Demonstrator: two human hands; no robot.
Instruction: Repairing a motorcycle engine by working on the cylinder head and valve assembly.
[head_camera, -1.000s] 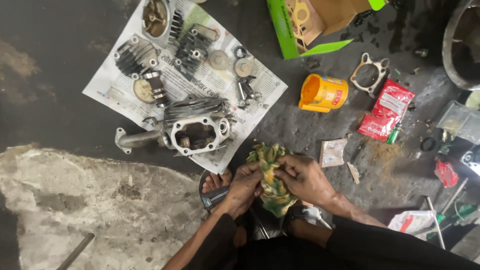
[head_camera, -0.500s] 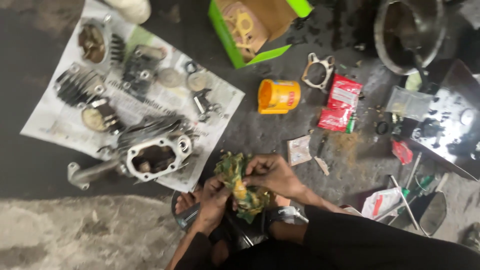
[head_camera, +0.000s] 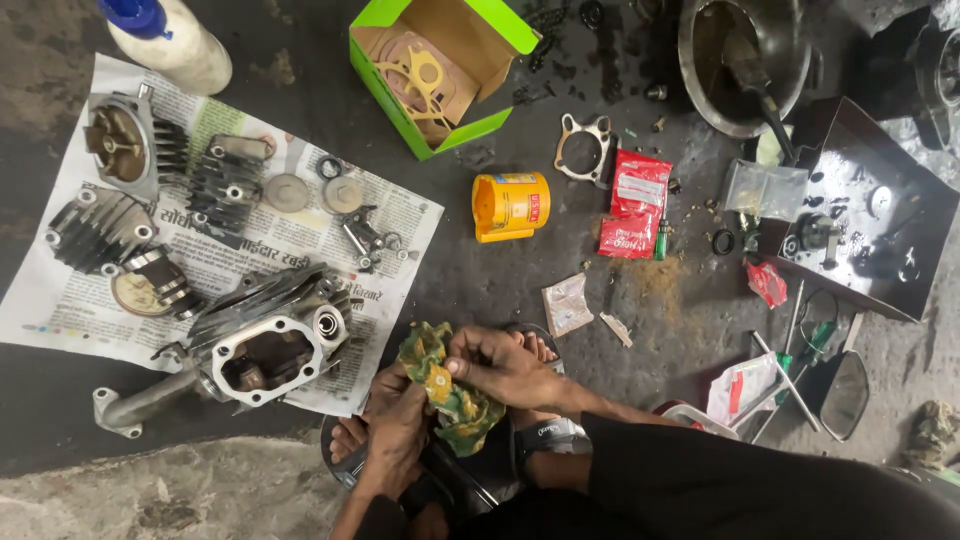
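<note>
Green-and-yellow patterned rag (head_camera: 452, 392) sits bunched between both hands, low in the middle of the view, just above the person's sandalled feet (head_camera: 520, 440). The right hand (head_camera: 500, 365) pinches the upper folds with thumb and fingertips closed on the cloth, while the left hand (head_camera: 398, 425) cups and grips it from below; whether some small part is wrapped inside the folds cannot be told. Soft and light by the look of it, the cloth should crumple to any shape and give no firm edge, so it is probably best taken by a gathered wad rather than a loose corner, and it may well be oily and a little slick given the greasy floor (head_camera: 480, 290) around it. Just to the left lies a finned metal cylinder head (head_camera: 262, 345) with an attached pipe, resting on the edge of a spread newspaper (head_camera: 300, 240) that also carries other finned castings, round discs and small fittings. Farther out, beyond the hands, a yellow tin (head_camera: 510, 205) lies on its side, near a red packet (head_camera: 634, 205) and a flat metal gasket (head_camera: 583, 150). An open green carton (head_camera: 440, 70) of gaskets stands at the top, with a dark pan (head_camera: 745, 60) to its right and screwdrivers (head_camera: 795, 340) and a small mirror (head_camera: 845, 395) off to the right.
</note>
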